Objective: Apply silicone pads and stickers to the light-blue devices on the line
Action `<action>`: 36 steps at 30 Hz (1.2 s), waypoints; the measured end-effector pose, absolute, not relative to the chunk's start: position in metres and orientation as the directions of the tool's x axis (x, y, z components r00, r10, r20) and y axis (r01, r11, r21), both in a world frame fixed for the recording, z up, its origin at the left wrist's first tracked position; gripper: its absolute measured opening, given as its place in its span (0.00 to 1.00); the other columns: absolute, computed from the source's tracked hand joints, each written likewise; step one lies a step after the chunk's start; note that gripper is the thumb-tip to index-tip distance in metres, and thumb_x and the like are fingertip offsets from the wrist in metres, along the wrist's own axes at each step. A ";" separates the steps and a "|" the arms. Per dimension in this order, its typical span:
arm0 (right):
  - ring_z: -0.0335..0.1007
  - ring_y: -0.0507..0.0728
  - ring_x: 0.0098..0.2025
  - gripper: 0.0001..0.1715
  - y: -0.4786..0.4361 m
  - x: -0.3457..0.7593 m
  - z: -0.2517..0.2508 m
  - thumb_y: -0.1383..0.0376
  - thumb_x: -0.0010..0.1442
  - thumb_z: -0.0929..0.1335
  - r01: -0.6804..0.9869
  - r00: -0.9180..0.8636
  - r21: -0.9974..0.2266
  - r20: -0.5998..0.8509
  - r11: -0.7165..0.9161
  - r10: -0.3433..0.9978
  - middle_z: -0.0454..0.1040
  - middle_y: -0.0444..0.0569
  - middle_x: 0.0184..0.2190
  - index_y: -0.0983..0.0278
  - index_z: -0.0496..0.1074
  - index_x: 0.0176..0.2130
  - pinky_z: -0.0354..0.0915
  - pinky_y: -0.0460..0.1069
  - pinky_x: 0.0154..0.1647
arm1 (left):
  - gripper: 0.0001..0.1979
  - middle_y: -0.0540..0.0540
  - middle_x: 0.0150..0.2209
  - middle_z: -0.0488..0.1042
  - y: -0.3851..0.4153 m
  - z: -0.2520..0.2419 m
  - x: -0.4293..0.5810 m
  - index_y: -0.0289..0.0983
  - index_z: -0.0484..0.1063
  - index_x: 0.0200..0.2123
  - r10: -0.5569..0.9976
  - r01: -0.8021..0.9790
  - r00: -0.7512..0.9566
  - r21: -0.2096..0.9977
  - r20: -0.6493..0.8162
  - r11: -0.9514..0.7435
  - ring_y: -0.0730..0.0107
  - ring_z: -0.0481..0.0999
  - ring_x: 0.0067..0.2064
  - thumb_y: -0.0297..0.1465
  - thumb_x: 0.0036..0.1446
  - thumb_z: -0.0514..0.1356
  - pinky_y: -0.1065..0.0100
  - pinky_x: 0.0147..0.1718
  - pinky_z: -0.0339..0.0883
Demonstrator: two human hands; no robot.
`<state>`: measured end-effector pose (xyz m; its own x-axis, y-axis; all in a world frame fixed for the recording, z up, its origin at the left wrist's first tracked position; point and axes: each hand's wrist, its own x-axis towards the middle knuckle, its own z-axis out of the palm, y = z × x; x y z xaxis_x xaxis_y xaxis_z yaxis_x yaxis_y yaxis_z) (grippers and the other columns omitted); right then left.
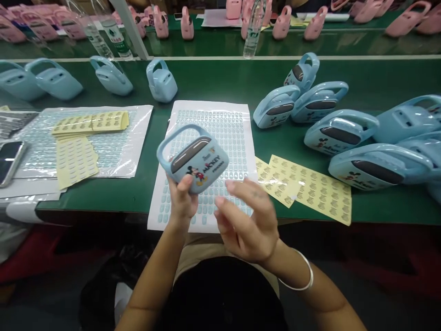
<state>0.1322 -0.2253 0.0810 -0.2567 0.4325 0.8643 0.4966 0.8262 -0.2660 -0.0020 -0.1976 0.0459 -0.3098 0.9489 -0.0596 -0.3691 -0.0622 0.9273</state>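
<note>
Pale-blue handled Mickey case (193,156), dark window, in left hand (181,204)

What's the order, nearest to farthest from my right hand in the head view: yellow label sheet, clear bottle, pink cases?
1. yellow label sheet, just right of the right hand.
2. clear bottle, upright across the green belt.
3. pink cases, farther back, behind it.

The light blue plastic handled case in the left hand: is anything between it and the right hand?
Nothing visible does. The right hand is open beside the light blue plastic handled case that the left hand holds; only the white sticker sheet lies below.
</note>
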 end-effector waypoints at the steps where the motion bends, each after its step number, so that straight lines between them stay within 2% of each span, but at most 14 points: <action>1: 0.70 0.58 0.47 0.11 -0.227 0.134 0.063 0.73 0.58 0.64 0.447 -0.302 -0.263 0.855 0.855 0.421 0.73 0.54 0.37 0.66 0.70 0.42 0.70 0.55 0.48 | 0.33 0.44 0.50 0.70 -0.196 0.047 -0.007 0.45 0.62 0.53 0.923 -0.425 -0.379 0.898 -0.062 -0.114 0.53 0.70 0.51 0.44 0.41 0.60 0.59 0.38 0.72; 3: 0.71 0.59 0.47 0.07 -0.229 0.136 0.027 0.69 0.60 0.64 0.395 -0.487 -0.278 0.744 0.876 0.456 0.75 0.54 0.37 0.66 0.71 0.38 0.71 0.56 0.47 | 0.32 0.43 0.45 0.73 -0.193 0.048 -0.016 0.42 0.65 0.50 0.888 -0.492 -0.453 0.852 -0.073 -0.181 0.55 0.73 0.45 0.45 0.39 0.61 0.63 0.31 0.73; 6: 0.71 0.64 0.49 0.11 -0.229 0.132 -0.008 0.62 0.61 0.65 0.416 -0.645 -0.254 0.594 0.873 0.480 0.76 0.57 0.40 0.68 0.72 0.37 0.69 0.62 0.48 | 0.29 0.44 0.41 0.74 -0.192 0.048 -0.026 0.42 0.68 0.46 0.898 -0.546 -0.428 0.822 -0.106 -0.163 0.57 0.74 0.41 0.47 0.40 0.60 0.66 0.28 0.73; 9: 0.71 0.65 0.48 0.10 -0.228 0.128 -0.013 0.65 0.62 0.64 0.444 -0.680 -0.185 0.568 0.877 0.465 0.77 0.55 0.38 0.69 0.73 0.35 0.68 0.66 0.49 | 0.28 0.44 0.39 0.74 -0.194 0.045 -0.028 0.42 0.69 0.44 0.900 -0.584 -0.410 0.801 -0.147 -0.135 0.59 0.75 0.40 0.48 0.40 0.61 0.66 0.27 0.73; 13: 0.72 0.66 0.48 0.08 -0.227 0.126 -0.006 0.73 0.59 0.64 0.472 -0.705 -0.076 0.564 0.878 0.429 0.77 0.55 0.38 0.70 0.73 0.34 0.70 0.64 0.47 | 0.31 0.45 0.39 0.74 -0.197 0.036 -0.027 0.42 0.70 0.41 0.898 -0.662 -0.364 0.746 -0.245 -0.065 0.61 0.75 0.38 0.56 0.37 0.61 0.68 0.25 0.73; 15: 0.74 0.65 0.45 0.09 -0.224 0.128 -0.001 0.72 0.60 0.64 0.461 -0.687 -0.101 0.589 0.882 0.426 0.78 0.55 0.36 0.70 0.73 0.32 0.70 0.63 0.47 | 0.29 0.47 0.36 0.75 -0.198 0.031 -0.029 0.43 0.71 0.38 0.905 -0.705 -0.316 0.708 -0.284 -0.024 0.62 0.75 0.37 0.54 0.36 0.63 0.69 0.24 0.73; 18: 0.76 0.57 0.37 0.09 -0.215 0.137 0.016 0.71 0.61 0.63 0.372 -0.524 -0.339 0.692 0.864 0.496 0.78 0.52 0.31 0.68 0.73 0.33 0.74 0.57 0.44 | 0.24 0.49 0.31 0.76 -0.202 0.024 -0.034 0.43 0.72 0.35 0.935 -0.745 -0.232 0.667 -0.268 0.006 0.64 0.75 0.31 0.50 0.36 0.64 0.71 0.19 0.70; 21: 0.76 0.56 0.41 0.13 -0.207 0.150 0.043 0.71 0.60 0.65 0.250 -0.181 -0.547 0.784 0.798 0.594 0.77 0.54 0.39 0.67 0.71 0.46 0.76 0.51 0.38 | 0.24 0.49 0.30 0.76 -0.211 0.017 -0.034 0.44 0.72 0.36 0.961 -0.759 -0.167 0.651 -0.220 0.017 0.65 0.74 0.28 0.51 0.37 0.63 0.70 0.18 0.69; 24: 0.75 0.59 0.44 0.21 -0.202 0.155 0.067 0.72 0.58 0.67 0.233 0.057 -0.506 0.860 0.831 0.508 0.74 0.53 0.42 0.62 0.69 0.51 0.78 0.54 0.37 | 0.28 0.48 0.32 0.76 -0.222 0.008 -0.025 0.46 0.72 0.41 0.982 -0.753 -0.042 0.651 -0.185 0.090 0.62 0.75 0.29 0.53 0.37 0.62 0.64 0.23 0.72; 27: 0.75 0.59 0.42 0.16 -0.200 0.154 0.079 0.74 0.56 0.68 0.260 0.056 -0.426 0.903 0.867 0.426 0.71 0.49 0.35 0.64 0.72 0.45 0.78 0.55 0.38 | 0.38 0.42 0.34 0.76 -0.228 0.001 -0.014 0.44 0.68 0.50 0.975 -0.712 0.159 0.666 -0.158 0.224 0.52 0.76 0.34 0.58 0.37 0.58 0.54 0.31 0.72; 30: 0.76 0.58 0.39 0.10 -0.202 0.152 0.078 0.74 0.57 0.67 0.262 0.060 -0.439 0.896 0.860 0.440 0.69 0.47 0.32 0.64 0.72 0.40 0.79 0.54 0.35 | 0.43 0.41 0.34 0.76 -0.229 0.002 -0.007 0.44 0.65 0.53 0.952 -0.684 0.260 0.665 -0.164 0.301 0.46 0.76 0.38 0.61 0.35 0.55 0.48 0.36 0.70; 33: 0.76 0.58 0.38 0.06 -0.205 0.152 0.075 0.70 0.60 0.66 0.198 0.202 -0.577 0.815 0.792 0.543 0.68 0.46 0.33 0.61 0.70 0.39 0.78 0.56 0.34 | 0.39 0.43 0.35 0.76 -0.227 0.017 -0.005 0.45 0.65 0.53 0.981 -0.633 0.158 0.751 -0.115 0.190 0.47 0.76 0.38 0.57 0.39 0.58 0.49 0.37 0.70; 35: 0.75 0.58 0.39 0.04 -0.206 0.152 0.075 0.66 0.62 0.64 0.080 0.297 -0.692 0.704 0.718 0.645 0.67 0.46 0.33 0.59 0.68 0.38 0.76 0.58 0.37 | 0.36 0.44 0.41 0.74 -0.225 0.032 -0.004 0.47 0.64 0.53 0.999 -0.442 -0.016 0.897 -0.044 0.033 0.48 0.74 0.43 0.48 0.39 0.65 0.50 0.41 0.69; 36: 0.75 0.58 0.40 0.03 -0.206 0.152 0.076 0.65 0.63 0.63 0.033 0.320 -0.719 0.666 0.694 0.674 0.66 0.46 0.33 0.59 0.67 0.37 0.75 0.60 0.39 | 0.37 0.44 0.45 0.73 -0.224 0.040 -0.002 0.48 0.63 0.54 0.993 -0.269 -0.115 0.962 0.017 -0.048 0.48 0.72 0.46 0.42 0.37 0.68 0.51 0.44 0.68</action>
